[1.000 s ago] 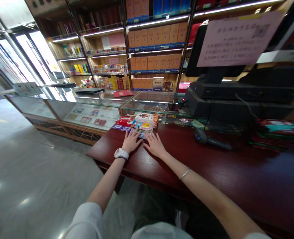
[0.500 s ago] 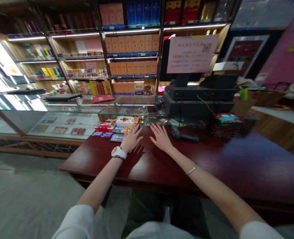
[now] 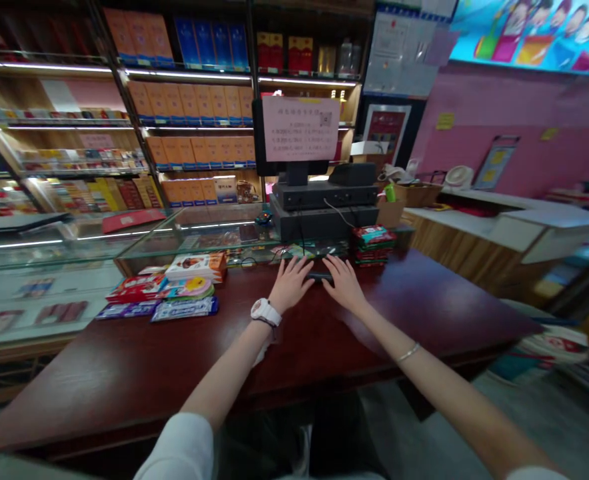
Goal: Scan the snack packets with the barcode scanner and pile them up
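So both hands are down on the dark red counter (image 3: 99, 380), palms flat, fingers spread, nothing pinched. The left hand (image 3: 290, 285) and the right hand (image 3: 344, 285) sit side by side around the middle of the frame, with a small gap between them. Right at their fingertips, in that gap, lies a slim dark object (image 3: 319, 276). It looks like a handheld barcode scanner, but the fingers cover a lot of it, so I can't say for sure, and I can't tell if they're actually touching it. There's a white wristwatch (image 3: 266, 311) on the left wrist and a thin silver bracelet (image 3: 409, 352) on the right arm.

Well left of the hands are a pile of snack boxes (image 3: 194, 268), red packs (image 3: 137, 289) and flat purple and blue packs (image 3: 184, 309). Just past the right hand is a stack of red and green packets (image 3: 373, 245). Behind it all, a black checkout terminal (image 3: 324, 203) carries a paper notice (image 3: 300, 129), a glass display case (image 3: 194, 240) runs off to the left, and shelves of orange boxes (image 3: 189, 107) fill the upper left.
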`<state>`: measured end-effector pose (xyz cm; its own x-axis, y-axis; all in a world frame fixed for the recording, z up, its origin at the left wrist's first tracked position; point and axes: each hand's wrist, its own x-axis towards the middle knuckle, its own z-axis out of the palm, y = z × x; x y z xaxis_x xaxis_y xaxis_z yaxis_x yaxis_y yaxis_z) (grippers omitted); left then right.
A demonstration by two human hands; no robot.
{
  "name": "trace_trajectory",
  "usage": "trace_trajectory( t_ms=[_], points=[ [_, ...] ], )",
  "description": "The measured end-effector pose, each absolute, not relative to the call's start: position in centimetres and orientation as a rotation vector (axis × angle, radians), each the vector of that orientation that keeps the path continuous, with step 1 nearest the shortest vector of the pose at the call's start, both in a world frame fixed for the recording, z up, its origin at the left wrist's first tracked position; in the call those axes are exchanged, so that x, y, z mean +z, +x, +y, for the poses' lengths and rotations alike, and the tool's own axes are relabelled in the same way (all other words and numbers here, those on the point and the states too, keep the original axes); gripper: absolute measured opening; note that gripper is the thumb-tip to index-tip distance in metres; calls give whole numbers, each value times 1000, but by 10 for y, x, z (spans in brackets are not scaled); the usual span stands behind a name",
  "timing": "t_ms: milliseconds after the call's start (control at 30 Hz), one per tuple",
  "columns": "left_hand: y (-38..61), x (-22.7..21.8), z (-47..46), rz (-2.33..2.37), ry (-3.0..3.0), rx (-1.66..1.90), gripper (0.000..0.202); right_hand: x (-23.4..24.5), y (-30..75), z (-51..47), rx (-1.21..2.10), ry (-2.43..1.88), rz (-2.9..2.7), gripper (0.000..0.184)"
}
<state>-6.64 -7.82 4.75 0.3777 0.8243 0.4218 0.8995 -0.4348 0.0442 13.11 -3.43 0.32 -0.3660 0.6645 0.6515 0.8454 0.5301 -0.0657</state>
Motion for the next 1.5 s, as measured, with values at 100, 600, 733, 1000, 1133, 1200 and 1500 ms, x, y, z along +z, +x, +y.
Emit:
trace_trajectory(
  t_ms=[100, 600, 733, 1000, 1133, 1200, 1500],
  points=[
    [-31, 39, -65, -1464, -2453, -606, 51, -1, 167, -27, -407, -1277, -2080, 56],
    [100, -13, -2, -1563, -2502, -544, 61, -40, 308, 26, -276, -1853, -1868, 70],
    [126, -29, 12, -1660, -2570, -435, 63, -55, 324, 40, -36, -2051, -1896, 71],
    [157, -42, 43, -1797, -2572, -352, 63, -55, 335, 71, 85, -2042, -2020, 58],
    [162, -42, 59, -1833, -2554, -351, 59, -50, 341, 85, 158, -1976, -2076, 45],
    [162, -42, 66, -1825, -2567, -359, 59, -49, 344, 89, 170, -1929, -2089, 41],
    [161, -37, 73, -1763, -2662, -327, 59, -50, 348, 94, 229, -1828, -2084, 37]
  ],
)
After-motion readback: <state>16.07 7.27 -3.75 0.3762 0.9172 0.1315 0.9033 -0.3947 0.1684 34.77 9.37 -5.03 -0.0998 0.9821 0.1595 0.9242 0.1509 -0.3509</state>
